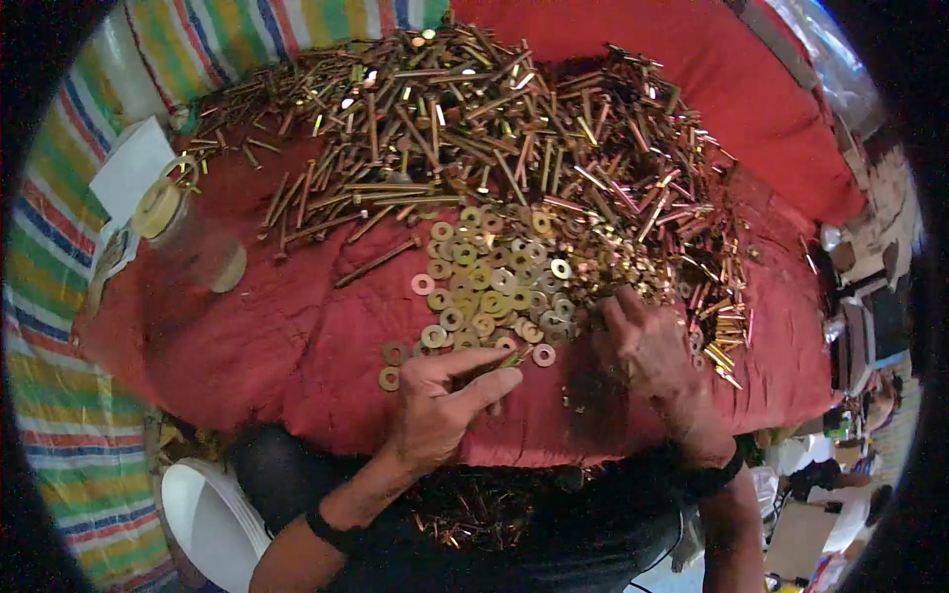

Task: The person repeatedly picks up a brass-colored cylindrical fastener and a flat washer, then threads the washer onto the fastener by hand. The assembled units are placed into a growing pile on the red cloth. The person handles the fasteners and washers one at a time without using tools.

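Observation:
Near the cloth's front edge, my left hand [435, 405] pinches a shiny yellowish bolt [511, 360] between thumb and forefinger; most of it is hidden by the fingers. Flat round washers [479, 277] lie in a loose heap just beyond that hand. My right hand [647, 346] has its fingers curled down at the near side of a heap of small gold-coloured nuts [613, 259]. Whatever sits between those fingertips is hidden. Behind both heaps spreads a big pile of long brassy bolts [435, 128].
Red cloth [267, 346] covers the work surface. A clear jar [203, 237] with a yellowish lid lies at the left. Shorter bolts [729, 326] gather beyond my right hand. A white container [208, 514] stands low on the left, and more metal pieces [474, 509] lie below the front edge.

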Tool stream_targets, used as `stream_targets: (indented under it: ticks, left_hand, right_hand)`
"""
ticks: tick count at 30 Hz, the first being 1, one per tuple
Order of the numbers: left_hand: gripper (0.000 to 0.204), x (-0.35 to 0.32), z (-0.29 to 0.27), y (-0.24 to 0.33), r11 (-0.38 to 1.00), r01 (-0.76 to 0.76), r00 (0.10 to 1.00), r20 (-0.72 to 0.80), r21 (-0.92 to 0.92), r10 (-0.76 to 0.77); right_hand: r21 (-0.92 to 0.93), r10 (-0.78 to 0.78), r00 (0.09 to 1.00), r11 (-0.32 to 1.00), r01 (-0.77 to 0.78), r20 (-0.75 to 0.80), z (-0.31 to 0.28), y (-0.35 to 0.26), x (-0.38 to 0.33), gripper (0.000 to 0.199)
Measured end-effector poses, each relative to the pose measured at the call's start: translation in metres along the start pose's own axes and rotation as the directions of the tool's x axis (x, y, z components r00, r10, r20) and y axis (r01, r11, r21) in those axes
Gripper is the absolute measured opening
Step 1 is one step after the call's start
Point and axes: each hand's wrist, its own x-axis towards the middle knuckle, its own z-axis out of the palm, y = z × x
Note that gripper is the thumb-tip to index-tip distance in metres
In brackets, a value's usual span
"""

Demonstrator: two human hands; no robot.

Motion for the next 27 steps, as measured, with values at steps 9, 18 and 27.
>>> stream_targets:
  ticks: [9, 18, 27]
  left_hand:
    - [0.027, 0.002, -0.005, 0.003, 0.979, 0.104, 0.994, 0.032, -0.176, -0.1]
    - [0.018, 0.002, -0.011, 0.019, 0.925, 0.224, 0.974, 0.103, -0.306, -0.202]
    - [0.021, 0.006, 0.001, 0.046, 0.969, 0.216, 0.974, 0.101, -0.12, -0.205]
  right_hand:
    - [0.118, -0.033, 0.999, 0.992, 0.035, -0.021, 0.006, 0.0, 0.01, 0.038]
    - [0.918, 0.512, 0.791, 0.012, -0.397, 0.335, -0.041, -0.011, 0.017, 0.024]
    - [0.898, 0.341, 0.877, -0.396, -0.192, 0.338, -0.06, -0.051, 0.003, 0.022]
